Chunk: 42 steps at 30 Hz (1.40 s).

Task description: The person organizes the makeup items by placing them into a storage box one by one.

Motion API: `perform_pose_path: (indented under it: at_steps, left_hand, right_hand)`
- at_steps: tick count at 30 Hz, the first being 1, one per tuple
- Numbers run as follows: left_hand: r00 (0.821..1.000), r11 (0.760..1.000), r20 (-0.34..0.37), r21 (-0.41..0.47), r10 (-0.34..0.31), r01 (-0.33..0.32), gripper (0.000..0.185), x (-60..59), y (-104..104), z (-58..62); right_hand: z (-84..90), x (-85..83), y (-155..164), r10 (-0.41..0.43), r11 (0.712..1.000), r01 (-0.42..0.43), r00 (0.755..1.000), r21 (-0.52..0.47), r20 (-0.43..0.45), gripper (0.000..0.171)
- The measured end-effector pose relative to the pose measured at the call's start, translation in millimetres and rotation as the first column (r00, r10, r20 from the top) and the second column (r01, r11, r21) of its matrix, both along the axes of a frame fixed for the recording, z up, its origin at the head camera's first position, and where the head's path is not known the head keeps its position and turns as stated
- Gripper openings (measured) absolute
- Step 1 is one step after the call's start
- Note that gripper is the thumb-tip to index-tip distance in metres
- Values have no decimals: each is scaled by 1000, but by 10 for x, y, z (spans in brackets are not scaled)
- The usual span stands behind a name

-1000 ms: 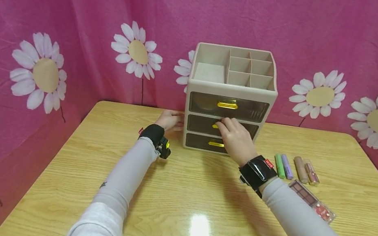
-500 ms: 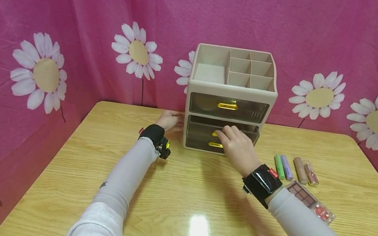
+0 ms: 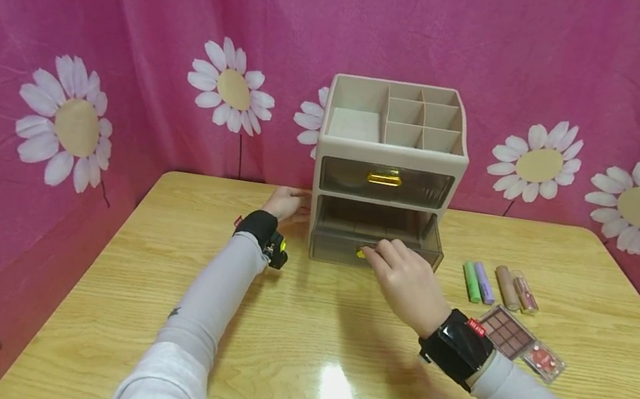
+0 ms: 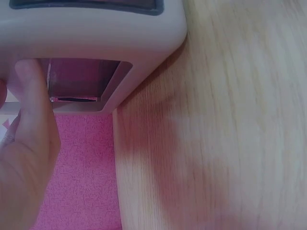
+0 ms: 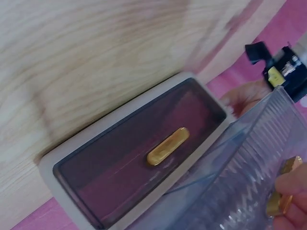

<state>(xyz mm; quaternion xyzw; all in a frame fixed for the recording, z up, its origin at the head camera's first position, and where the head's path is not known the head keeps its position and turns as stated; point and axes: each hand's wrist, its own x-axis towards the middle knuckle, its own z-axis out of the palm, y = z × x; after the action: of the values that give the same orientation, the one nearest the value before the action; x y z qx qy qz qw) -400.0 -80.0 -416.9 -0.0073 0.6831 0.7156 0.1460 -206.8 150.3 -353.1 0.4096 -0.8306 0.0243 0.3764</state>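
Note:
A cream desktop organizer [image 3: 394,156] with smoky clear drawers stands against the curtain. Its middle drawer [image 3: 332,247] is pulled well out toward me, and no contents can be made out inside. My right hand [image 3: 412,285] pinches the gold handle [image 5: 275,205] of that drawer between thumb and fingers. Below it, the bottom drawer [image 5: 115,167] stays closed, as the right wrist view shows. My left hand [image 3: 286,205] rests against the organizer's left side, fingers extended; in the left wrist view its thumb [image 4: 31,91] lies by an opening in the side wall.
To the right lie a green tube [image 3: 472,281], a purple tube [image 3: 484,283], a brown tube [image 3: 508,288] and a pinkish tube [image 3: 525,292]. Nearer are an eyeshadow palette [image 3: 505,331] and a small red-patterned case [image 3: 544,361]. The top drawer [image 3: 349,177] is closed.
My right hand has taken the middle drawer from closed to well out, moving toward me and slightly down and right in view. My left hand has stayed at the organizer's side.

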Motion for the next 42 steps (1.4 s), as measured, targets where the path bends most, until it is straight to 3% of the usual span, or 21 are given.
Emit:
perform_pose_path:
  at_steps: [5, 9, 12, 17, 20, 24, 26, 27, 29, 31, 34, 38, 40, 41, 42]
  left_hand:
    - [1000, 999, 24, -43, 10, -9, 39, 459, 57, 450]
    - [999, 998, 34, -56, 2, 0, 39, 571, 58, 570]
    - [999, 997, 35, -74, 5, -2, 38, 489, 52, 496]
    - [1000, 999, -5, -47, -2, 2, 37, 340, 32, 300]
    - [998, 999, -52, 15, -37, 38, 34, 32, -29, -33]
    - [999, 1000, -28, 8, -30, 30, 35, -356, -45, -382]
    - [999, 1000, -19, 4, -25, 25, 37, -466, -45, -490]
    - [999, 999, -21, 17, -28, 28, 36, -583, -58, -605]
    - [998, 997, -41, 58, -48, 50, 34, -885, -100, -912]
    - [994, 990, -75, 116, -76, 84, 31, -1291, -171, -1334]
    - [997, 989, -40, 129, -70, 75, 31, -1875, -208, -1890]
    - [1000, 996, 1, 83, -23, 23, 36, -1502, -148, -1504]
    - [1000, 998, -3, 58, -9, 9, 38, -1192, -112, -1206]
    - [1000, 998, -13, 62, -15, 15, 38, -965, -105, -992]
    - [1000, 997, -16, 67, -25, 26, 38, -1028, -116, -1051]
  right_hand:
    - [20, 125, -17, 21, 1000, -21, 1000, -19, 13, 22]
    - [47, 212, -41, 37, 999, -36, 999, -34, 7, 32]
    - [58, 266, -59, 31, 999, -31, 1000, -30, 2, 15]
    - [47, 316, -72, 16, 1000, -16, 1000, -26, 8, 29]
    - [32, 329, -75, 17, 1000, -17, 1000, -21, 14, 29]
    - [4, 340, -75, 17, 1000, -17, 1000, -10, 9, 27]
    - [-16, 345, -70, 21, 1000, -21, 1000, -6, 2, 23]
    - [-26, 347, -68, 23, 1000, -23, 1000, -4, -3, 22]
    - [-44, 348, -65, 25, 1000, -25, 1000, -3, -10, 20]
    - [-60, 348, -63, 26, 1000, -26, 1000, -4, -12, 21]
    - [-70, 348, -64, 23, 1000, -23, 1000, -8, -9, 21]
    - [-70, 347, -62, 23, 1000, -23, 1000, -4, -7, 21]
    - [-58, 354, -61, 20, 1000, -20, 1000, 6, -4, 21]
    - [-44, 360, -61, 15, 1000, -15, 1000, 17, 0, 21]
    - [-21, 370, -61, 9, 1000, -9, 1000, 27, 12, 22]
